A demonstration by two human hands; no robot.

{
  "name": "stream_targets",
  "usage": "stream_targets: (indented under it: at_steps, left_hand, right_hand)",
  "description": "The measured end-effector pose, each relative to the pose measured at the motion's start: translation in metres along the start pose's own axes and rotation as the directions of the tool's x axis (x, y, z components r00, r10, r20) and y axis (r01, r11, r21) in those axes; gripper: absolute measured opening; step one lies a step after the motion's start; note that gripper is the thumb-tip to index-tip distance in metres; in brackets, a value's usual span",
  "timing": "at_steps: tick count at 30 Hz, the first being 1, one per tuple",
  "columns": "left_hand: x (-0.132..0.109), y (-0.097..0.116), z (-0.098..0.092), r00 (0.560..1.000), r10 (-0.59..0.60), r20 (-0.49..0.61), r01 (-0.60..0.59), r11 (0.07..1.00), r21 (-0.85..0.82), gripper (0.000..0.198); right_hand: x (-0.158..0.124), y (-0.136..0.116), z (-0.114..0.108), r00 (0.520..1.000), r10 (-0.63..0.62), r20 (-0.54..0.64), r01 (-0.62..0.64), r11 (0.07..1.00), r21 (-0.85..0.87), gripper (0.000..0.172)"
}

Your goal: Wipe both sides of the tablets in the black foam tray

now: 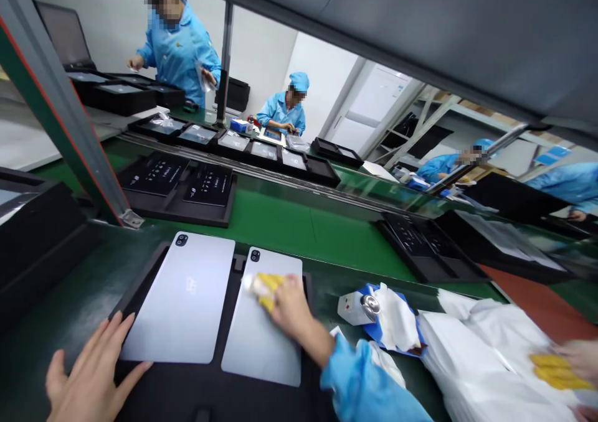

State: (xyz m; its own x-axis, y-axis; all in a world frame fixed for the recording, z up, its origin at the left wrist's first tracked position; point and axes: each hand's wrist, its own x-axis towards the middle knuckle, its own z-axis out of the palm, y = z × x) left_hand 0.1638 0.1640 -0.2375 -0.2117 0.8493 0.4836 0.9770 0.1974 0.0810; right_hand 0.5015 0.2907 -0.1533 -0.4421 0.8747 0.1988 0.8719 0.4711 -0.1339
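Observation:
Two silver tablets lie back up, side by side, in a black foam tray (pixel 163 394). My left hand (pixel 96 369), bare and with fingers spread, rests at the lower left edge of the left tablet (pixel 182 310). On the right tablet (pixel 261 341), my right hand (pixel 289 304) wears yellow finger cots and pinches a small white cloth (pixel 252 285) against the upper part of its back. Motion blurs that hand and cloth a little. Each tablet has a dark camera block in its upper left corner.
Right of the tray stand a pump-top bottle (pixel 357 309), white wipes (pixel 397 322) on a blue pack, and a white stack (pixel 471 353). A co-worker's hand (pixel 579 360) reaches over that stack. Beyond, trays with black devices (pixel 208 185) sit on a green conveyor (pixel 289 223). A metal post (pixel 79 117) rises left.

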Motion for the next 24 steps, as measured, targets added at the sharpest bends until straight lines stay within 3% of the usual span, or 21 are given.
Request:
stream_targets:
  at_steps: [3, 5, 7, 10, 14, 17, 19, 21, 22, 23, 24]
  left_hand:
    - [0.0, 0.026, -0.01, 0.986, 0.134, -0.097, -0.139, 0.989, -0.042, 0.059]
    - [-0.003, 0.048, -0.012, 0.961, 0.249, -0.121, -0.26, 0.962, -0.085, 0.066]
    - [-0.005, 0.069, -0.01, 0.93, 0.35, -0.11, -0.363, 0.922, -0.133, 0.079]
    - [-0.007, 0.094, -0.001, 0.898, 0.434, -0.075, -0.44, 0.873, -0.209, 0.085]
    - [-0.008, 0.111, 0.008, 0.911, 0.409, -0.054, -0.41, 0.88, -0.239, 0.083]
    - [-0.01, 0.117, 0.008, 0.946, 0.324, 0.013, -0.311, 0.918, -0.245, 0.077]
    - [-0.012, 0.119, 0.007, 0.959, 0.277, 0.066, -0.255, 0.939, -0.231, 0.072]
    - [-0.012, 0.119, 0.007, 0.956, 0.289, 0.048, -0.274, 0.94, -0.206, 0.072]
    - [-0.011, 0.117, 0.007, 0.95, 0.313, 0.02, -0.303, 0.933, -0.192, 0.074]
    - [-0.01, 0.115, 0.007, 0.941, 0.338, -0.005, -0.334, 0.925, -0.18, 0.075]
    - [-0.009, 0.114, 0.007, 0.932, 0.361, -0.024, -0.359, 0.918, -0.169, 0.076]
  right_hand:
    - [0.063, 0.04, -0.024, 0.961, 0.251, -0.114, -0.259, 0.964, -0.056, 0.033]
    - [0.083, 0.056, -0.032, 0.94, 0.307, -0.148, -0.318, 0.947, -0.052, 0.026]
    - [0.083, 0.064, -0.034, 0.941, 0.301, -0.156, -0.311, 0.95, -0.039, 0.027]
    - [0.052, 0.066, -0.03, 0.958, 0.235, -0.164, -0.239, 0.971, -0.008, 0.042]
    - [-0.033, 0.045, -0.015, 0.982, 0.095, -0.163, -0.085, 0.994, 0.063, 0.049]
    - [-0.102, 0.016, 0.004, 0.955, -0.168, -0.245, 0.206, 0.969, 0.139, 0.047]
    - [-0.127, 0.004, 0.013, 0.899, -0.33, -0.289, 0.376, 0.919, 0.12, 0.039]
    - [-0.121, 0.008, 0.011, 0.888, -0.385, -0.253, 0.428, 0.893, 0.142, 0.035]
    - [-0.107, 0.016, 0.006, 0.917, -0.348, -0.194, 0.381, 0.91, 0.166, 0.036]
    - [-0.087, 0.026, -0.001, 0.949, -0.271, -0.16, 0.298, 0.938, 0.178, 0.039]
    - [-0.062, 0.037, -0.008, 0.985, -0.108, -0.135, 0.129, 0.979, 0.159, 0.042]
